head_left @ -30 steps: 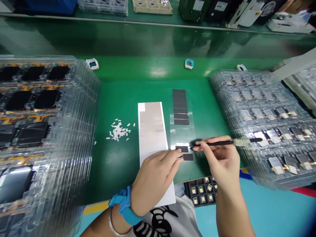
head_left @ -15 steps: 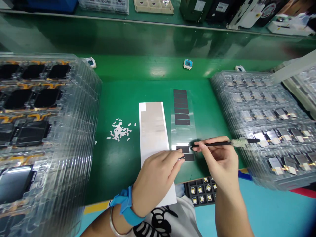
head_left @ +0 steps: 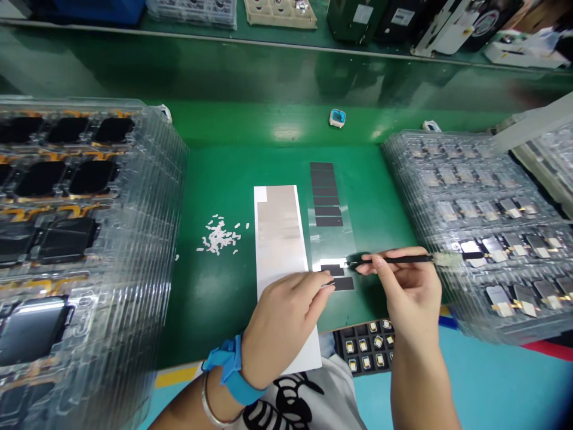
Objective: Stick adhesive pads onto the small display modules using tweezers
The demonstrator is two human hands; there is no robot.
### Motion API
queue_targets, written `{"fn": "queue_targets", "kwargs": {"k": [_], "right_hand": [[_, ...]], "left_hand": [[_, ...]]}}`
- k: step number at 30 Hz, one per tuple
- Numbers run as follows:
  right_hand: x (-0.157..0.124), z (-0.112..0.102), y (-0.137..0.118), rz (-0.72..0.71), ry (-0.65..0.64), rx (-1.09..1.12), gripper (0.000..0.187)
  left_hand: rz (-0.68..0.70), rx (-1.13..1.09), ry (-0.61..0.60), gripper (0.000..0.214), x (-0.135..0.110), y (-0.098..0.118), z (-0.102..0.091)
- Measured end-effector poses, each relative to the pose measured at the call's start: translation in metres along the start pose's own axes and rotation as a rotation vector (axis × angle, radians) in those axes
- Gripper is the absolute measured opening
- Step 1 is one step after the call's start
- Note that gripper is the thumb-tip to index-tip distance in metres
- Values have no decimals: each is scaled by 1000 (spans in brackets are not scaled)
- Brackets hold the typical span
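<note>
Your right hand [head_left: 409,283] gripping a slender black tool [head_left: 409,259], its tip beside a dark rectangular strip [head_left: 332,270] left of those fingers, your left hand [head_left: 283,322] at the strip, its grip unclear, glossy green worktop [head_left: 224,176] beneath, clear plastic tray stacks [head_left: 173,197] either side, green shelf [head_left: 322,31] beyond.

- Noted green benchtop [head_left: 215,173], glossy, w/ light reflections [head_left: 287,129] twd rear.
- Observed green back panel [head_left: 224,74] behind, below shelf [head_left: 277,36].
- Recorded turquoise flr [head_left: 496,382], w/ yellow strip [head_left: 176,376] nr benchtop, red strip [head_left: 550,351] at R.
</note>
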State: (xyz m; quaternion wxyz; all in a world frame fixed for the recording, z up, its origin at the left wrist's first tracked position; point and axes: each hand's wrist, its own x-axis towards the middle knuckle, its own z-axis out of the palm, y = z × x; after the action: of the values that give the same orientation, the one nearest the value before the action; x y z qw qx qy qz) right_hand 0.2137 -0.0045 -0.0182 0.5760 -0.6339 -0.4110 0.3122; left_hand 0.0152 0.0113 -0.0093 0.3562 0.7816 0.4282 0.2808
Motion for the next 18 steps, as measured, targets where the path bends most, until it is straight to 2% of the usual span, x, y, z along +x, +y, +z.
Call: {"fn": "queue_targets", "kwargs": {"k": [10, 18], "right_hand": [[3, -5, -4, 13, -175, 36, 22], [23, 2, 1, 76, -154, 33, 32]], "left_hand": [[3, 18, -10, 11, 3, 4, -4], [85, 231, -126, 15, 16, 19, -7]]}}
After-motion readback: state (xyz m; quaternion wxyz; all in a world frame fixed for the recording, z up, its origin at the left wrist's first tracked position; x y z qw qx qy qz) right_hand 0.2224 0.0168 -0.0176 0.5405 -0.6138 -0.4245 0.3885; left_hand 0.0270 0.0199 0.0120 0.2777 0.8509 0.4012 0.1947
